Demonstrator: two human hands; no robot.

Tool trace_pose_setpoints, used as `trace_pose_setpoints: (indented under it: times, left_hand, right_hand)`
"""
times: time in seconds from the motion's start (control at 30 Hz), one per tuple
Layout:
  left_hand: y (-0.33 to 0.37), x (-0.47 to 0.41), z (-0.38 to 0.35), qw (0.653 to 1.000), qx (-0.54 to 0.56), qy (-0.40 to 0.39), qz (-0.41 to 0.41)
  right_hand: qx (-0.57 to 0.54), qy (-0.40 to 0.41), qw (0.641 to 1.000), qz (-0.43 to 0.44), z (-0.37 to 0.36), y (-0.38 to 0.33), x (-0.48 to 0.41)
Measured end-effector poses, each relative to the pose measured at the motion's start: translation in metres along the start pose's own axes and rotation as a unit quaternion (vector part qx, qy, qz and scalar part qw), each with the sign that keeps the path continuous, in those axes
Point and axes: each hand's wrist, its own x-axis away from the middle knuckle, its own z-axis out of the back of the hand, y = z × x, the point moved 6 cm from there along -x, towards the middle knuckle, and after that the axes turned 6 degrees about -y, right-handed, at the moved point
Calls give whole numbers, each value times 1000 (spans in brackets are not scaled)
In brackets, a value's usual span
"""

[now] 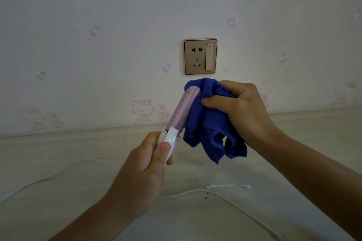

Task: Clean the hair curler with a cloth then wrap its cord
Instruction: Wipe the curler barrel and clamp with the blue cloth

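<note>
The left hand (143, 164) keeps a closed grip on the white handle of the hair curler (181, 113), its lilac barrel tilted up toward the far right. The right hand (241, 107) clutches a blue cloth (207, 123) against the barrel's right side. The white cord (225, 197) trails loose across the pale counter (58, 154), below a wall socket (200, 56).

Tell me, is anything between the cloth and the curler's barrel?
Nothing visible. The right hand presses the blue cloth straight against the lilac barrel, while the left hand grips the white handle.
</note>
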Motion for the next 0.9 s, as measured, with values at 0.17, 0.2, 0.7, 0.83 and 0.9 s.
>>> trace_pose_setpoints:
  times: [0.17, 0.2, 0.7, 0.83, 0.9]
  left_hand:
    - [-5, 1, -2, 1000, 16, 12, 1]
    - [-7, 1, -2, 1000, 18, 18, 5]
    - [-18, -4, 2, 992, 122, 13, 13]
    - [-18, -8, 4, 988, 150, -12, 16]
    - [-20, -8, 4, 989, 148, -13, 19]
  right_hand:
    - [41, -47, 998, -13, -15, 8, 6]
    - [57, -53, 997, -12, -17, 11, 7]
    - [104, -68, 992, 25, -31, 8, 11]
    - [126, -48, 990, 47, -27, 1, 9]
    - [130, -38, 990, 42, -27, 3, 11]
